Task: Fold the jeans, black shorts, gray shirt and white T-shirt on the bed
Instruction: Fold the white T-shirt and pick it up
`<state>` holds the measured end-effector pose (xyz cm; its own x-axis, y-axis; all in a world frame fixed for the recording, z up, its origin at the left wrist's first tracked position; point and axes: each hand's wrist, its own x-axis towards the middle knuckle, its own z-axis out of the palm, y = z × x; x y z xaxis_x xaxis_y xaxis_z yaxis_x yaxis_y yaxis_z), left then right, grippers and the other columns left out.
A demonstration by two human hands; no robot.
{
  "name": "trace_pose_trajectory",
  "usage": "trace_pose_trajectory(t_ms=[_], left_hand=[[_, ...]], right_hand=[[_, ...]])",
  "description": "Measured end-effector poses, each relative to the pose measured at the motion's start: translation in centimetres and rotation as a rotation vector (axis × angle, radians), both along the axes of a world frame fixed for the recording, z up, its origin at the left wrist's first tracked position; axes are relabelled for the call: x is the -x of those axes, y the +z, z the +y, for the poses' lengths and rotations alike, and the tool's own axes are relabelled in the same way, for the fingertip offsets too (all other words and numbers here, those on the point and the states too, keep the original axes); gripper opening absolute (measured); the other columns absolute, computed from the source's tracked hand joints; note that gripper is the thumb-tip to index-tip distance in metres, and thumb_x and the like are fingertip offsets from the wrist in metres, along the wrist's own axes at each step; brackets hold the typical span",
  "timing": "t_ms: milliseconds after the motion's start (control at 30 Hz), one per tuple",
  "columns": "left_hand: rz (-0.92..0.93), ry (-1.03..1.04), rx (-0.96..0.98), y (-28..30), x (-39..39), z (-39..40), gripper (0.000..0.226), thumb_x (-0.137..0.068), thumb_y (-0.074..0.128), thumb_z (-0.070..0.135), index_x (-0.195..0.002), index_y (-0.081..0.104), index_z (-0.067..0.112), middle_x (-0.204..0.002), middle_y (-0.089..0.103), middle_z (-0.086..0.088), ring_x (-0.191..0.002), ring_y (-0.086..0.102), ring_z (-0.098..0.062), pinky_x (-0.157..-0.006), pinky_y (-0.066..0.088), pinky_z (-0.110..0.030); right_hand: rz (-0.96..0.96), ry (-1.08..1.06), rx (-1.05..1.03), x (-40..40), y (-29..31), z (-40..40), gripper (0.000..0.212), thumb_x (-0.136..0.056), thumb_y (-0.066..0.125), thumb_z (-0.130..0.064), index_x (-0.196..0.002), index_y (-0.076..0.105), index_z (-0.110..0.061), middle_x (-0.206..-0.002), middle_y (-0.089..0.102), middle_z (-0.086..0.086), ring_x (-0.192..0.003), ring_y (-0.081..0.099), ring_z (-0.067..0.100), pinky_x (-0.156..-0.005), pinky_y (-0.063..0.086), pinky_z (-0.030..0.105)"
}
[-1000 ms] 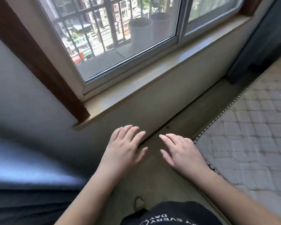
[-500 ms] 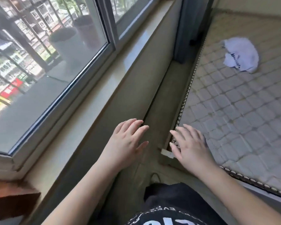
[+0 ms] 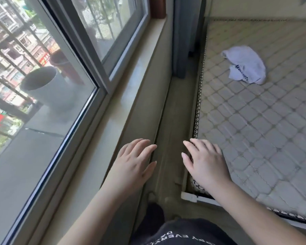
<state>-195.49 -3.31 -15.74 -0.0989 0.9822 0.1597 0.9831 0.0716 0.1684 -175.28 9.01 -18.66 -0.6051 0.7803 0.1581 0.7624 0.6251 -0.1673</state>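
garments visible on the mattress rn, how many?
1: a crumpled white T-shirt on the far part of the mattress. The other three garments are out of frame.

Two hands in view, held palm down with fingers relaxed and holding nothing: one left hand (image 3: 134,162), one right hand (image 3: 206,160). One bed (image 3: 265,131) with a quilted mattress surface. One white T-shirt (image 3: 245,67) lying crumpled on it, well apart from both hands; of the four garments to fold, only this one visible. One window (image 3: 64,55) with two sliding panes. One windowsill (image 3: 129,101). Two pots behind the glass: one grey pot (image 3: 42,85), one brown pot (image 3: 62,61). One dark curtain (image 3: 181,38) hanging in the corner.
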Motion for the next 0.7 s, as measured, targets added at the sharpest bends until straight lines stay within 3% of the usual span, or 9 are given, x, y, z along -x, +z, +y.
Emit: trace_pose_trajectory(t_ms=[167, 400, 700], left_hand=[[0.070, -0.108, 0.071, 0.0, 3.8, 6.1, 0.045, -0.092, 0.056, 0.042, -0.132, 0.056, 0.021, -0.134, 0.056, -0.001, -0.129, 0.049, -0.024, -0.104, 0.042, -0.039], [0.074, -0.167, 0.064, -0.6, 8.4, 12.8, 0.046, -0.094, 0.046, 0.043, -0.133, 0.055, 0.021, -0.135, 0.054, 0.001, -0.131, 0.047, -0.022, -0.106, 0.039, -0.037], [0.024, -0.154, 0.012, -1.5, 10.9, 21.1, 0.044, -0.088, 0.063, 0.033, -0.129, 0.059, 0.017, -0.131, 0.059, -0.002, -0.125, 0.053, -0.026, -0.100, 0.045, -0.041]], right_hand=[[-0.132, -0.116, 0.021, 3.9, -0.5, 3.5, 0.039, -0.092, 0.057, -0.037, -0.125, 0.064, -0.017, -0.123, 0.064, 0.004, -0.115, 0.057, 0.030, -0.095, 0.043, 0.045], [-0.127, -0.176, 0.052, 9.2, 0.2, 7.2, 0.039, -0.091, 0.061, -0.036, -0.124, 0.065, -0.016, -0.125, 0.064, 0.006, -0.115, 0.058, 0.030, -0.095, 0.045, 0.046], [-0.160, -0.259, 0.068, 11.0, 1.6, 14.0, 0.044, -0.096, 0.048, -0.040, -0.135, 0.056, -0.020, -0.138, 0.055, 0.002, -0.128, 0.049, 0.025, -0.103, 0.037, 0.043]])
